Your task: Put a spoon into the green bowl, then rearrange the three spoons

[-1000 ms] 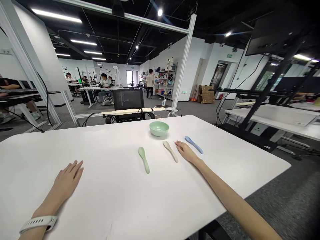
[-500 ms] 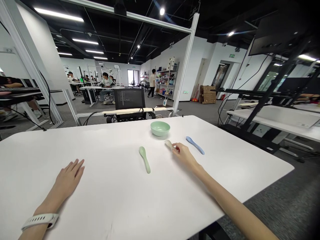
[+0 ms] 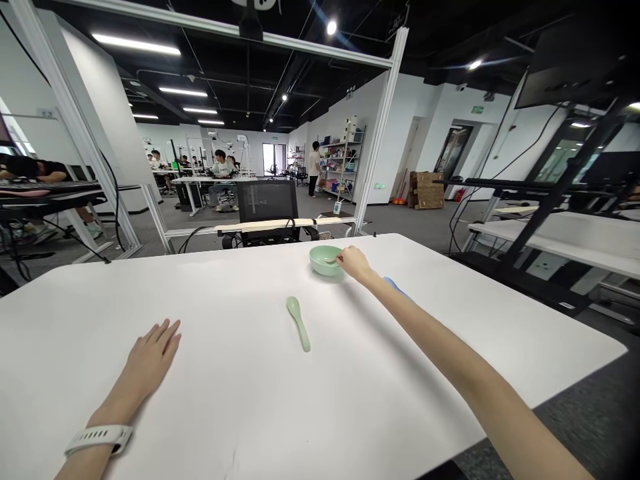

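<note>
A green bowl [image 3: 323,264] stands near the far edge of the white table [image 3: 225,393]. My right hand [image 3: 354,262] is at the bowl's right rim, its fingers closed on a cream spoon [image 3: 331,261] whose head reaches into the bowl; most of its handle is hidden by the fingers. A green spoon [image 3: 299,325] lies in the middle of the table. Behind my right forearm a blue spoon [image 3: 396,287] shows only in part. My left hand [image 3: 153,357], with a pale band on the wrist, rests flat on the left side with fingers stretched out.
A metal frame with a crossbar [image 3: 265,225] rises beyond the table's far edge, and a black mesh chair [image 3: 267,200] stands behind it. To the right is another desk [image 3: 560,247] with a dark stand. Several people sit or stand farther back.
My right hand has lifted the cream spoon off the table and carried it forward to the bowl. My left hand stays flat on the table. The camera view has shifted slightly.
</note>
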A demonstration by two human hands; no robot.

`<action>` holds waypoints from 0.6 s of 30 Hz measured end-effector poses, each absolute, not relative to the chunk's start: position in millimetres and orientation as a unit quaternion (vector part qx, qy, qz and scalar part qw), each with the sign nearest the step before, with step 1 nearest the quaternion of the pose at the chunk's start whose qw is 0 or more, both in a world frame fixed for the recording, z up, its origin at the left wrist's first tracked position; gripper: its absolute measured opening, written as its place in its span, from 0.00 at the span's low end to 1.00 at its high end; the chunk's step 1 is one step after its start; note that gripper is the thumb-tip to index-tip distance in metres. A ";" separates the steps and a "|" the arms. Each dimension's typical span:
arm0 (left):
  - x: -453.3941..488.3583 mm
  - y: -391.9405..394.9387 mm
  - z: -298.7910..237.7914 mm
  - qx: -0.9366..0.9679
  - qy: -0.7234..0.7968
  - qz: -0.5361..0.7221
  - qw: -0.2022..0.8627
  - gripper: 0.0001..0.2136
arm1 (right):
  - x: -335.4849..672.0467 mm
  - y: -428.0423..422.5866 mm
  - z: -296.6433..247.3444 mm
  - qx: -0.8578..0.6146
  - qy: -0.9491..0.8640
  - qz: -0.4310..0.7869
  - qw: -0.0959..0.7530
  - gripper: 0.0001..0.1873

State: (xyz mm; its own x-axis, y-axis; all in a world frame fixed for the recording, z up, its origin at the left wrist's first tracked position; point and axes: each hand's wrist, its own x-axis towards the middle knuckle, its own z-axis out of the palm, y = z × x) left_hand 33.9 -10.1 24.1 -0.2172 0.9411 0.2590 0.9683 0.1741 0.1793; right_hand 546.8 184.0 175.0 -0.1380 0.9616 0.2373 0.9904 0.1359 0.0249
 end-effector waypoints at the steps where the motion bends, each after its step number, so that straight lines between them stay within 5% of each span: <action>1: 34.1 -10.7 23.8 -0.623 -0.766 -0.152 0.043 0.38 | 543.7 186.4 173.7 -0.655 -0.747 -0.089 0.074 0.19; 6: 32.6 -11.7 20.3 -0.621 -0.763 -0.172 0.051 0.36 | 543.6 191.5 167.1 -0.661 -0.742 -0.083 0.075 0.21; 13: 33.2 -10.9 20.3 -0.617 -0.763 -0.188 0.044 0.36 | 596.8 171.3 140.9 -0.623 -0.734 -0.067 0.263 0.25; 18: 35.1 -10.0 21.9 -0.610 -0.767 -0.197 0.045 0.34 | 636.7 133.2 91.5 -0.603 -0.751 -0.001 0.271 0.23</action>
